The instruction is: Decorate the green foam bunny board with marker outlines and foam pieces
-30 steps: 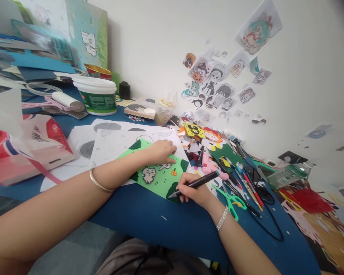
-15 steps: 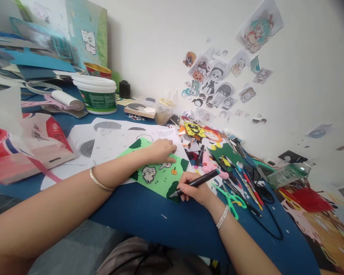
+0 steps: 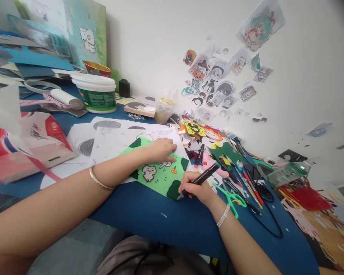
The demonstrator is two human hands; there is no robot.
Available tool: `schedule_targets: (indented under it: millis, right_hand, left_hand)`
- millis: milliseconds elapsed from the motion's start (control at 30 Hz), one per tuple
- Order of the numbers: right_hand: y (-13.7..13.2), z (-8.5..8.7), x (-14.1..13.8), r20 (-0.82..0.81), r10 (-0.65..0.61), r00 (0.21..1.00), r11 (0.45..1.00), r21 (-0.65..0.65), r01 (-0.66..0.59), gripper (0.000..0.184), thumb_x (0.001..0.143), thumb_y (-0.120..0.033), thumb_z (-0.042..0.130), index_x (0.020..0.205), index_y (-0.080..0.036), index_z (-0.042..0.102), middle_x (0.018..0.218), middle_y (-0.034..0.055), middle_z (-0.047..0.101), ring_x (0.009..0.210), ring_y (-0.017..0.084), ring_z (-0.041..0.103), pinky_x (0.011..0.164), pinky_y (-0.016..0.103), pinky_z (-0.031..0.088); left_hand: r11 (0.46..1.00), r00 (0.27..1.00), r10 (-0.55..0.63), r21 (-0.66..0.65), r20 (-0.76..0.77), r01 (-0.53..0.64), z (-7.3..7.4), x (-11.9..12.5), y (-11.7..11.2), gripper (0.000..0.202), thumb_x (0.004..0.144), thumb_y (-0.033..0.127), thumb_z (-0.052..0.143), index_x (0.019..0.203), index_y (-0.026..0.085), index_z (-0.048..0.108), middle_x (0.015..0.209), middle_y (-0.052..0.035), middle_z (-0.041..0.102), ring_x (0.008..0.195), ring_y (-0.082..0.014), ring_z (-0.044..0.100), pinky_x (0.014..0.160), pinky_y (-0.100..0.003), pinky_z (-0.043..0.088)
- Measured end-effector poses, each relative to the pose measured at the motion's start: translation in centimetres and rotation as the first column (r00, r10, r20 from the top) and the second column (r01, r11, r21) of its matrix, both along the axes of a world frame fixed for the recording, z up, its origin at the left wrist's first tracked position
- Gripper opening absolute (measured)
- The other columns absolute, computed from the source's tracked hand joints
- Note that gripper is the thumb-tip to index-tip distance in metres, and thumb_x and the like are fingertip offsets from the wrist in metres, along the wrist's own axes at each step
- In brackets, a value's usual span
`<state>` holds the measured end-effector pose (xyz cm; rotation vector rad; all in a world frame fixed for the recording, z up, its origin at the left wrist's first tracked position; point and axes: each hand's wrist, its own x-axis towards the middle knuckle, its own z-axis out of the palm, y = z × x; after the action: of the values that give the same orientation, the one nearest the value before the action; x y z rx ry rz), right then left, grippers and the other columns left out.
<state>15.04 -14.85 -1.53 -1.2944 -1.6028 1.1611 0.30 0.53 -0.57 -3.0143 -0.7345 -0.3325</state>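
A light green sheet [image 3: 160, 176] with dark green patches and small cartoon cut-outs lies on the blue tabletop [image 3: 160, 217]. My left hand [image 3: 162, 149] rests on the sheet's upper part, fingers curled down on it and pressing it flat. My right hand [image 3: 199, 187] is closed round a black marker [image 3: 202, 177], its tip at the dark green patch on the sheet's near right corner. Both wrists wear bracelets.
White printed sheets [image 3: 114, 139] lie under the green one. Green scissors [image 3: 232, 198], pens and a pink tool [image 3: 210, 162] crowd the right. A white tub [image 3: 97, 93], a roller [image 3: 64, 97] and a red-white bag [image 3: 25, 147] stand at left. Cartoon stickers [image 3: 218, 82] cover the wall.
My right hand tilted the marker more upright and drew its tip a little to the right along the corner patch. My left hand stayed put.
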Motion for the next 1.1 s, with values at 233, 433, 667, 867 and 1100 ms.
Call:
schedule_targets:
  millis: [233,433,667,867,1100]
  right_hand:
    - [0.1,-0.5,0.3,-0.052,0.006,0.999,1.0,-0.001,-0.006,0.01,0.062,-0.019,0.052,0.053,-0.019,0.049,0.052,-0.0013,0.056,0.041,0.008,0.044,0.036,0.018,0.028]
    - [0.1,-0.4,0.4,-0.053,0.003,0.999,1.0,-0.003,-0.003,0.01,0.065,-0.02,0.053,0.055,-0.018,0.049,0.056,-0.0011,0.059,0.038,0.007,0.043,0.036,0.019,0.03]
    - [-2.9,-1.0,1.0,-0.02,-0.217,0.976,0.969,0.115,0.218,0.013,0.076,-0.025,0.051,0.065,-0.019,0.049,0.05,-0.0036,0.055,0.04,0.008,0.047,0.041,0.02,0.035]
    - [-4.0,-1.7,1.1,0.1,-0.378,0.92,0.915,0.191,0.355,0.013,0.081,-0.028,0.051,0.07,-0.019,0.05,0.055,-0.003,0.056,0.046,0.009,0.048,0.048,0.022,0.039]
    - [-3.6,-1.4,0.8,0.173,-0.42,0.891,0.899,0.211,0.383,0.014,0.081,-0.029,0.051,0.07,-0.02,0.05,0.056,-0.0038,0.054,0.049,0.01,0.048,0.048,0.022,0.038]
  left_hand:
    - [1.0,1.0,0.012,-0.005,-0.003,-0.012,0.1,0.0,-0.1,0.036,0.078,0.048,0.057,0.095,0.017,0.058,0.092,-0.0096,0.059,0.083,-0.0241,0.054,0.066,-0.031,0.037]
    - [1.0,1.0,0.001,0.017,0.014,-0.001,-0.2,0.1,0.1,0.035,0.078,0.049,0.056,0.094,0.018,0.058,0.091,-0.0086,0.058,0.082,-0.0237,0.054,0.065,-0.031,0.036]
    - [1.0,1.0,0.012,0.009,-0.001,-0.012,-0.3,0.1,0.3,0.035,0.078,0.049,0.055,0.094,0.018,0.058,0.091,-0.0092,0.058,0.082,-0.0244,0.054,0.064,-0.031,0.036]
    - [1.0,1.0,0.012,0.013,-0.004,-0.012,-0.2,0.1,0.3,0.035,0.079,0.049,0.055,0.094,0.018,0.057,0.092,-0.0091,0.058,0.082,-0.0237,0.054,0.064,-0.031,0.036]
    - [1.0,1.0,0.001,0.01,0.005,-0.001,-0.4,0.1,0.4,0.035,0.079,0.05,0.054,0.094,0.018,0.057,0.091,-0.0089,0.058,0.081,-0.0234,0.054,0.063,-0.031,0.036]
